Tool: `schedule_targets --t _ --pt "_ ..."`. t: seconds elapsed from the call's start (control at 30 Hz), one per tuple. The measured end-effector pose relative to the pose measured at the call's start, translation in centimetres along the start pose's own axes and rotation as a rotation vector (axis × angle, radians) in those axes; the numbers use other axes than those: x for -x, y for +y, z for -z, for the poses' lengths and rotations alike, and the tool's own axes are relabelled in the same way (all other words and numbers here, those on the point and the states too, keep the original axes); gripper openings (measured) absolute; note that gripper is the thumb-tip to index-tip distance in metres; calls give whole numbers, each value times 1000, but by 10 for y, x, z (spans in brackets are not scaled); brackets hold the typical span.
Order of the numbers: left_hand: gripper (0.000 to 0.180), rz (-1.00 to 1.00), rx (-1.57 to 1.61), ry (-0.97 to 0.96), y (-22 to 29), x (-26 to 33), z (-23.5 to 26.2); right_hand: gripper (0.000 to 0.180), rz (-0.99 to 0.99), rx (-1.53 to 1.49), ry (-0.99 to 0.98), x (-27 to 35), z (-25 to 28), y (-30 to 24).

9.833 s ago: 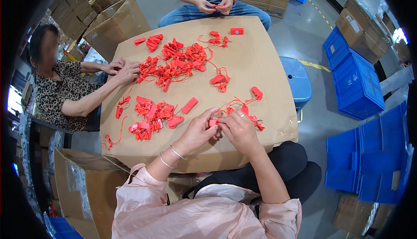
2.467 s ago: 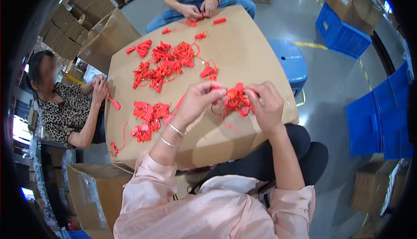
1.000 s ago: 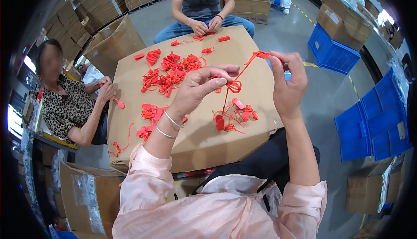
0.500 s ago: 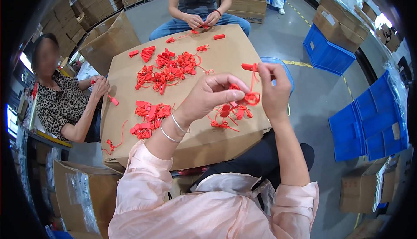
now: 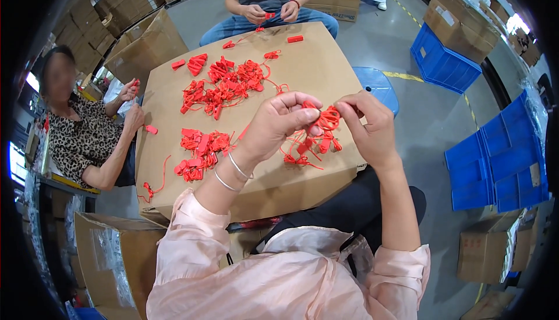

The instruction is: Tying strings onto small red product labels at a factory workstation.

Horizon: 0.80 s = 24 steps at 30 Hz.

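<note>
My left hand (image 5: 286, 115) is closed around a looped bundle of red cord (image 5: 328, 120), held above the near right part of the cardboard-topped table (image 5: 303, 67). My right hand (image 5: 371, 123) pinches at the bundle's right edge, thumb and forefinger together; the exact bit of cord between them is hard to make out. Below the hands lie more red corded plastic pieces (image 5: 301, 159), partly hidden by my left hand. Left of my wrist is a small pile of the same pieces (image 5: 201, 152). A larger heap (image 5: 224, 87) sits farther back.
Across the table a person's hands (image 5: 271, 13) hold a red piece; at the left another person's hands (image 5: 133, 102) handle one too. A blue stool (image 5: 375, 87) stands by the right edge. Blue crates (image 5: 495, 151) and cardboard boxes (image 5: 119, 250) stand around.
My right hand has come down to the bundle, and the red piece it held up is no longer visible. The person at the left has drawn their hands apart; so has the person opposite.
</note>
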State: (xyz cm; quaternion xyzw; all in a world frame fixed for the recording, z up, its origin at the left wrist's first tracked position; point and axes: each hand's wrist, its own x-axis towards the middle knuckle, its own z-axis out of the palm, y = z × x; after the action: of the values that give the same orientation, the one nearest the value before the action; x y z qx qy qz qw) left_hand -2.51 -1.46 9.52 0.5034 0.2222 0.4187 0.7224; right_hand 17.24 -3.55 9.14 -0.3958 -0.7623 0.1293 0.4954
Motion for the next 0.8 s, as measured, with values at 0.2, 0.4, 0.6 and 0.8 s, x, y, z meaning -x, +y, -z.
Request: schedule_targets --t 0.2,0.4,0.6,0.8 --pt "14 -134 -197 122 -16 -10 -12 14 -312 -368 305 12 -20 -3" --pt "13 -138 -283 148 -18 -15 -9 17 -373 -588 285 17 -29 -3" --pt "17 -188 -286 148 -22 -17 -5 17 -242 -380 173 18 -34 7" --pt "29 -373 -667 183 -10 -17 -5 18 -473 -729 228 18 -26 4"
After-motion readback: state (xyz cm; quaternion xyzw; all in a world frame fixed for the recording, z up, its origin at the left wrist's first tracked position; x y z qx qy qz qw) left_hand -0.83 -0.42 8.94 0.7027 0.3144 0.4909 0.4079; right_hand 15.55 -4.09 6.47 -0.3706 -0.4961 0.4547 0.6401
